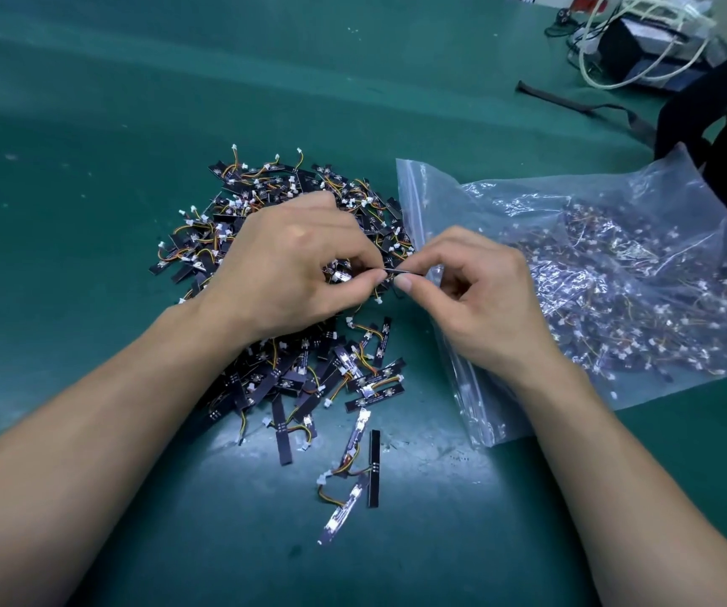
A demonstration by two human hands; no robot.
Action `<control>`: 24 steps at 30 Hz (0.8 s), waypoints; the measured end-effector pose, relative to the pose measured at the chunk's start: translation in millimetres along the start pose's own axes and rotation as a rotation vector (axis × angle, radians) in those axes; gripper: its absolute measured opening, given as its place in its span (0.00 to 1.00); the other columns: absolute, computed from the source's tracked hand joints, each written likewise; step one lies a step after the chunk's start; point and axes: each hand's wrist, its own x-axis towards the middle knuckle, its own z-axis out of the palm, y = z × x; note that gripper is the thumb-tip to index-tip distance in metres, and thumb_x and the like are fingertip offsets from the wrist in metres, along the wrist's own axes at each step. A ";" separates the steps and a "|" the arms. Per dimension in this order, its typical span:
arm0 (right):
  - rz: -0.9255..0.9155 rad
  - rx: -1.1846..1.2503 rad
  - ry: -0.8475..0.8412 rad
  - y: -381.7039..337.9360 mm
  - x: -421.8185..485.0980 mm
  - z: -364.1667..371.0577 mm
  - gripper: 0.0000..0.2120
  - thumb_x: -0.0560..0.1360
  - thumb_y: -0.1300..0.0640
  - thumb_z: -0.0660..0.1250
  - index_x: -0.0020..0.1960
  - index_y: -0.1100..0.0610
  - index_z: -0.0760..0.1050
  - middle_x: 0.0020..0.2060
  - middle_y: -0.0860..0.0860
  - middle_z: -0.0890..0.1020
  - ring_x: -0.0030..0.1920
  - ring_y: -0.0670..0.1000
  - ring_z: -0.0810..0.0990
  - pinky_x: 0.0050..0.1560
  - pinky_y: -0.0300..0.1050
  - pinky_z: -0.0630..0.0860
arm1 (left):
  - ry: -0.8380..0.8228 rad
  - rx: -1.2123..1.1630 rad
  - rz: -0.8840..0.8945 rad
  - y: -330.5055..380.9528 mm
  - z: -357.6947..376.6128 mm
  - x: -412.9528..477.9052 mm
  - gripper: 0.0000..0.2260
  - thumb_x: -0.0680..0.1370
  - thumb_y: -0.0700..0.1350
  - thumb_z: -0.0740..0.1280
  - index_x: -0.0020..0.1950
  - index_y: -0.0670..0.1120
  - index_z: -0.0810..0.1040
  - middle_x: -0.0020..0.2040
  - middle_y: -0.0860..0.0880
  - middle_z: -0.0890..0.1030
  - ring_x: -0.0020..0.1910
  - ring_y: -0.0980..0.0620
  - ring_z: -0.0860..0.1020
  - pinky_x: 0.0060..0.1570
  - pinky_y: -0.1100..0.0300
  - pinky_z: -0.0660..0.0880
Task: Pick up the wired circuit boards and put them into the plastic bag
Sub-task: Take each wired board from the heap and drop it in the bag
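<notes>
You pinch one wired circuit board between both hands, above the loose pile on the counter. Its long axis runs left to right, seemingly edge-on to you. Your left hand has its fingers curled on one end, your right hand on the other. The plastic bag, part filled, lies just right, its mouth facing the pile.

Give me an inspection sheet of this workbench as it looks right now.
Surface: green mat, scuffed, white specks.
Job's things: heap of wired circuit boards left of plastic bag, which already holds many.
Clutter: black strap at far right.
Hands: left hand and right hand both pinch one circuit board by the bag's zip edge.
Cables: white cables looped over a dark box.
Surroundings: black object at right edge, unclear.
</notes>
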 end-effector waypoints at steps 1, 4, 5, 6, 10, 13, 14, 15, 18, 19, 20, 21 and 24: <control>-0.005 -0.003 0.006 0.6 0.3 0.0 0.02 0.73 0.60 0.77 0.45 0.57 0.85 0.40 0.49 0.81 0.30 0.47 0.73 0.36 0.33 0.68 | -0.001 -0.002 -0.002 0.3 0.3 -0.3 0.05 0.78 0.45 0.73 0.43 0.47 0.86 0.38 0.52 0.83 0.37 0.51 0.69 0.36 0.51 0.74; -0.020 -0.016 0.020 1.8 0.6 -0.9 0.01 0.73 0.62 0.77 0.43 0.59 0.85 0.39 0.50 0.82 0.32 0.46 0.75 0.38 0.33 0.69 | -0.012 -0.012 -0.026 0.1 0.5 -0.7 0.05 0.77 0.48 0.74 0.45 0.47 0.86 0.40 0.53 0.84 0.37 0.51 0.70 0.37 0.50 0.75; -0.021 -0.022 0.022 2.0 0.7 -1.3 0.01 0.73 0.63 0.77 0.43 0.59 0.85 0.39 0.51 0.82 0.33 0.44 0.75 0.38 0.32 0.68 | -0.020 -0.018 -0.035 -0.3 0.2 -0.8 0.06 0.77 0.49 0.74 0.47 0.48 0.87 0.41 0.53 0.84 0.38 0.51 0.71 0.38 0.49 0.75; -0.020 -0.028 0.022 2.0 0.7 -1.6 0.01 0.73 0.63 0.77 0.43 0.59 0.85 0.39 0.51 0.82 0.33 0.43 0.74 0.39 0.31 0.68 | -0.026 -0.024 -0.040 -0.6 0.0 -0.9 0.07 0.77 0.50 0.74 0.48 0.48 0.87 0.42 0.53 0.84 0.38 0.51 0.71 0.38 0.49 0.75; -0.021 -0.036 0.031 1.1 0.2 -1.2 0.02 0.73 0.62 0.77 0.44 0.57 0.85 0.39 0.50 0.82 0.33 0.42 0.74 0.39 0.33 0.69 | -0.027 -0.024 -0.034 -0.3 0.8 -1.1 0.06 0.77 0.49 0.74 0.47 0.47 0.87 0.41 0.53 0.84 0.39 0.52 0.70 0.38 0.50 0.75; 0.003 -0.025 0.047 0.2 -0.8 0.3 0.06 0.71 0.57 0.79 0.47 0.55 0.86 0.40 0.48 0.82 0.29 0.44 0.73 0.36 0.33 0.68 | 0.007 -0.018 -0.008 -0.2 0.9 0.0 0.05 0.78 0.45 0.74 0.45 0.46 0.87 0.40 0.52 0.84 0.37 0.51 0.70 0.38 0.52 0.73; 0.016 -0.024 0.056 0.2 -1.0 0.8 0.08 0.70 0.55 0.79 0.48 0.55 0.86 0.41 0.46 0.82 0.27 0.46 0.72 0.35 0.33 0.67 | 0.024 -0.020 0.001 -0.1 0.7 0.3 0.04 0.78 0.45 0.74 0.45 0.45 0.87 0.40 0.51 0.84 0.37 0.51 0.70 0.38 0.54 0.73; 0.022 -0.024 0.067 0.2 -1.0 1.0 0.09 0.70 0.53 0.79 0.49 0.54 0.86 0.42 0.45 0.81 0.26 0.47 0.72 0.35 0.33 0.67 | 0.039 -0.022 0.009 -0.2 0.2 0.6 0.04 0.78 0.44 0.74 0.45 0.45 0.87 0.40 0.51 0.84 0.36 0.50 0.71 0.39 0.55 0.72; -0.001 -0.009 0.099 0.2 0.0 0.8 0.06 0.72 0.55 0.78 0.48 0.55 0.86 0.41 0.44 0.80 0.27 0.46 0.72 0.35 0.33 0.66 | 0.046 -0.028 0.019 0.1 -0.2 0.6 0.04 0.78 0.44 0.74 0.45 0.45 0.87 0.40 0.51 0.84 0.36 0.49 0.72 0.39 0.55 0.71; -0.013 -0.002 0.104 0.4 0.3 0.5 0.04 0.73 0.57 0.78 0.47 0.55 0.86 0.41 0.45 0.81 0.27 0.45 0.72 0.35 0.33 0.66 | 0.042 -0.028 0.016 0.4 0.2 0.4 0.04 0.78 0.44 0.74 0.45 0.45 0.87 0.40 0.51 0.84 0.36 0.49 0.72 0.39 0.54 0.72; -0.025 0.001 0.107 0.7 0.5 0.2 0.03 0.73 0.59 0.77 0.46 0.56 0.86 0.40 0.46 0.81 0.28 0.44 0.72 0.35 0.32 0.67 | 0.040 -0.031 0.012 0.4 0.5 0.2 0.05 0.78 0.45 0.74 0.46 0.45 0.87 0.40 0.51 0.84 0.36 0.49 0.72 0.39 0.54 0.72; -0.038 -0.007 0.108 0.9 0.4 0.1 0.02 0.74 0.60 0.77 0.46 0.56 0.86 0.40 0.47 0.81 0.30 0.41 0.72 0.36 0.32 0.67 | 0.038 -0.038 0.008 0.2 0.6 0.2 0.05 0.78 0.45 0.74 0.46 0.45 0.87 0.40 0.51 0.85 0.36 0.48 0.72 0.39 0.53 0.72; -0.061 -0.040 0.112 1.7 0.0 -1.0 0.01 0.73 0.62 0.77 0.45 0.58 0.85 0.40 0.48 0.81 0.34 0.36 0.72 0.39 0.30 0.67 | 0.019 -0.058 0.003 0.3 0.6 0.6 0.05 0.78 0.46 0.75 0.47 0.46 0.87 0.41 0.51 0.85 0.36 0.48 0.74 0.40 0.53 0.72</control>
